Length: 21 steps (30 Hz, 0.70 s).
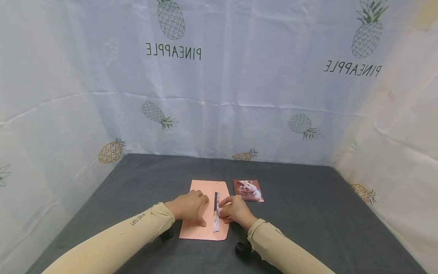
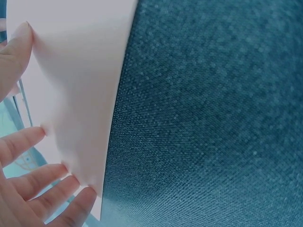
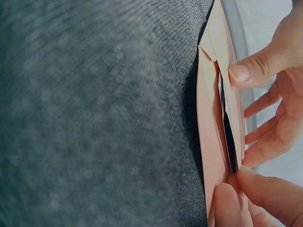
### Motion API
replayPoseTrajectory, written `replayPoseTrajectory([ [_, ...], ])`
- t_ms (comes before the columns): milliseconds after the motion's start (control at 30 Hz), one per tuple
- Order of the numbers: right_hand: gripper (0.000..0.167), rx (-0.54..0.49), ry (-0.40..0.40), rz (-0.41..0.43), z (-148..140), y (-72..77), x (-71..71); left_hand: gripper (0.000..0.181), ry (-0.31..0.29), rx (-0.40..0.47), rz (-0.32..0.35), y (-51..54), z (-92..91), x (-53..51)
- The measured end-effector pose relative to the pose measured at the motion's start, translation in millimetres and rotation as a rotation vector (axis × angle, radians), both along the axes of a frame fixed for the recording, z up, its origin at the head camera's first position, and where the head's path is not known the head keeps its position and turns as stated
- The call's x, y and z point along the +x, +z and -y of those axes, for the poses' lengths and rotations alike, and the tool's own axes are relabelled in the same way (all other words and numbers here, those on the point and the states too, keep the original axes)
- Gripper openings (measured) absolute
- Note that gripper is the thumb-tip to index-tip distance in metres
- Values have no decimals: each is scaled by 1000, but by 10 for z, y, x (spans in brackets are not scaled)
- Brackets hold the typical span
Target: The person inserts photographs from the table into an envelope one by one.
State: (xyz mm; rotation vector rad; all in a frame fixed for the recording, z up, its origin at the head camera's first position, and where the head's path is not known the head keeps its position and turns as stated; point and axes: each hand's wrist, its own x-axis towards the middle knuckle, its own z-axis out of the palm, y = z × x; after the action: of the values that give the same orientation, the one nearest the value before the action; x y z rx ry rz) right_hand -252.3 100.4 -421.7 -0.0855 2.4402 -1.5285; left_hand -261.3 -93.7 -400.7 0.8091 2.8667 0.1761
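Observation:
A salmon-pink envelope (image 1: 205,185) lies upright on the dark cloth, its flap side to the right. From its opening shows a narrow strip of photo cards (image 1: 216,213), mostly hidden inside; the right wrist view shows the cards' edges (image 3: 230,142) in the slit. My left hand (image 1: 192,207) rests on the envelope's body with fingers spread, the fingertips (image 2: 87,194) touching the paper. At the opening, my right hand (image 1: 236,210) pinches the near end of the cards between thumb and finger; some of that contact is hidden.
A square hamster picture (image 1: 249,191) lies just right of the envelope's upper end. Dark grey cloth (image 1: 308,213) covers the table. White curtains with pineapple prints (image 1: 219,76) hang behind and at both sides. Black wrist gear (image 1: 243,249) sits under the right sleeve.

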Motion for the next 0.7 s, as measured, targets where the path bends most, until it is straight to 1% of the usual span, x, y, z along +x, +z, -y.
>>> replayPoseTrajectory([
  [433, 28, -8, 9, 4, 12, -21, 4, 73, -2, 8, 0, -15, 14, 5],
  [700, 29, 3, 5, 2, 36, -3, 14, 72, 1, 3, -5, -34, 17, -5],
])
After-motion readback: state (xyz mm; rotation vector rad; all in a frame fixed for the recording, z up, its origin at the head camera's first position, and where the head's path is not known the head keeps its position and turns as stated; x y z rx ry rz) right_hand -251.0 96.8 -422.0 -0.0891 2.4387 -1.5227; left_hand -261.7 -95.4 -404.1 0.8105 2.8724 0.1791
